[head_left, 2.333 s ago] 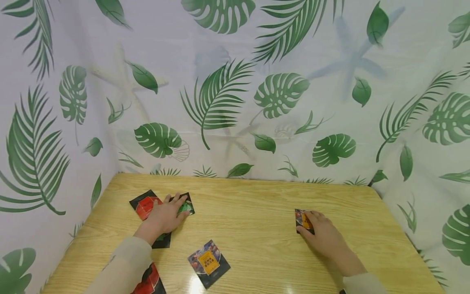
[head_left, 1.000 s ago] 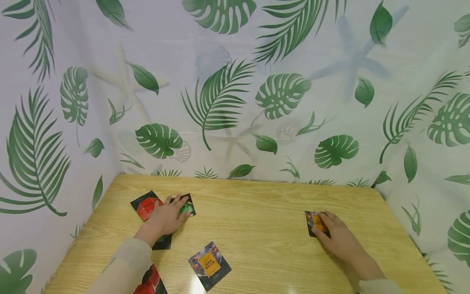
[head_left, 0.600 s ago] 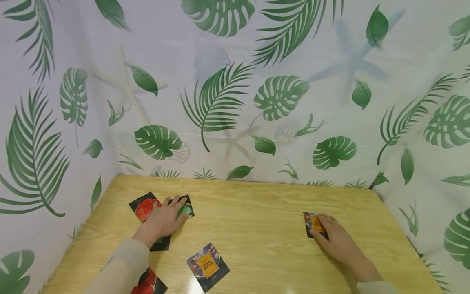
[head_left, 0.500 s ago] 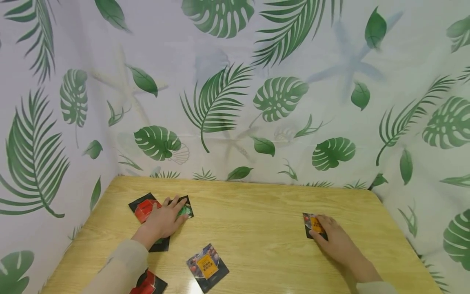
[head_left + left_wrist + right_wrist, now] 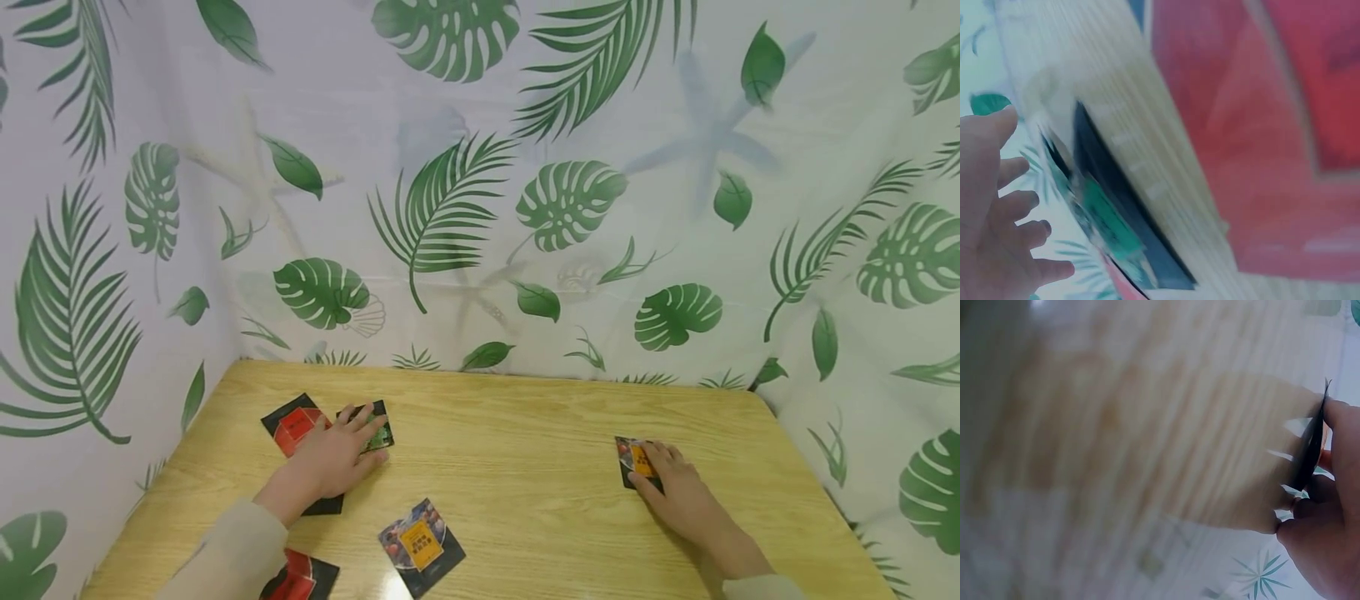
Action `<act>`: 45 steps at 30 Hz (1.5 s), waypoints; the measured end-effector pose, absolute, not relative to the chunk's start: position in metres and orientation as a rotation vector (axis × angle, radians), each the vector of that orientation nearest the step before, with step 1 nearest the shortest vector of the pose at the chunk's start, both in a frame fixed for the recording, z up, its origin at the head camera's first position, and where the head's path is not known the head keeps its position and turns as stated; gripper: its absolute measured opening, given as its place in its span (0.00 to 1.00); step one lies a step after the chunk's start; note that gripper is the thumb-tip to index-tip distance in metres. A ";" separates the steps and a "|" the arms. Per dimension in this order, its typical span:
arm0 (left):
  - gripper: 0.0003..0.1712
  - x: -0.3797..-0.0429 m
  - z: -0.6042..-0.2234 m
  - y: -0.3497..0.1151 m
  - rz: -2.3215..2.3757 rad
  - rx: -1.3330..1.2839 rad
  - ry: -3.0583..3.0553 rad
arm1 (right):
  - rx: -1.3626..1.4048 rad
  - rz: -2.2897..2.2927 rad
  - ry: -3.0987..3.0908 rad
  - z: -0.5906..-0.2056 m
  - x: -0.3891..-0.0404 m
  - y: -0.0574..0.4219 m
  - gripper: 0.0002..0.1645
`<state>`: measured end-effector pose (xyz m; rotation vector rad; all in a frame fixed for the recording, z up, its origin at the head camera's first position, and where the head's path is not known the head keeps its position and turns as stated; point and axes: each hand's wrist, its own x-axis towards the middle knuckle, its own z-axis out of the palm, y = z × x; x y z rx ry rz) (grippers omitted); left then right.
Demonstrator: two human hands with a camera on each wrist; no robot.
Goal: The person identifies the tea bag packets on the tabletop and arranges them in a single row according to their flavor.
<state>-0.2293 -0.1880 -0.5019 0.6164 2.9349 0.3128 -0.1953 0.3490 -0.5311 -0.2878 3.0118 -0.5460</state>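
My left hand [image 5: 333, 454] is over a black-and-green sachet [image 5: 384, 429] at the back left, its fingers spread. In the left wrist view those fingers [image 5: 1019, 206] point toward the green sachet [image 5: 1113, 219]. A black-and-red sachet [image 5: 288, 421] lies left of this hand. My right hand [image 5: 682, 496] rests on a dark sachet with an orange label [image 5: 639, 458] at the right, its fingers over the right side and the thumb at the near edge. The right wrist view shows that sachet [image 5: 1311, 453] nearly edge-on beneath the fingers, partly hidden.
Another orange-labelled sachet [image 5: 422, 546] lies at the table's front, left of middle. A red sachet [image 5: 307, 577] and a dark sachet [image 5: 326, 506] are partly hidden by the left arm. Leaf-print cloth [image 5: 465, 208] encloses the wooden table [image 5: 517, 500] at the back and sides.
My right hand and its sachet slid rightward early on, then stayed nearly still. My left hand has just shifted back slightly toward me on the green sachet, uncovering more of it.
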 end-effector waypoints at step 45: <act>0.46 -0.140 -0.506 -0.130 0.451 0.947 2.587 | -0.266 -0.565 3.004 -0.530 -0.195 0.348 0.42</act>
